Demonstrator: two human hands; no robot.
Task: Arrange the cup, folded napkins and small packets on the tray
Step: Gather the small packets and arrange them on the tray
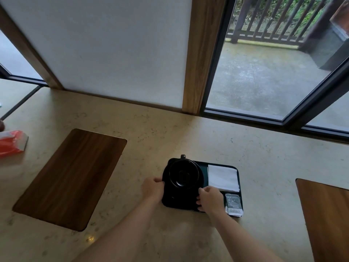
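A dark green tray [204,165] lies on the beige counter. On its left half rests a black square saucer [179,201] with a black cup [184,173] standing upside down on it, handle pointing away from me. My left hand [152,188] grips the saucer's left edge and my right hand [210,199] grips its right edge. White folded napkins [222,177] fill the tray's far right part. Small packets [233,204] are stacked at the near right corner, just right of my right hand.
A dark wooden inlay [71,176] lies in the counter at the left, another wooden inlay [326,214] at the right edge. A red packet [11,143] lies at the far left. A wall panel and glass window run along the counter's back.
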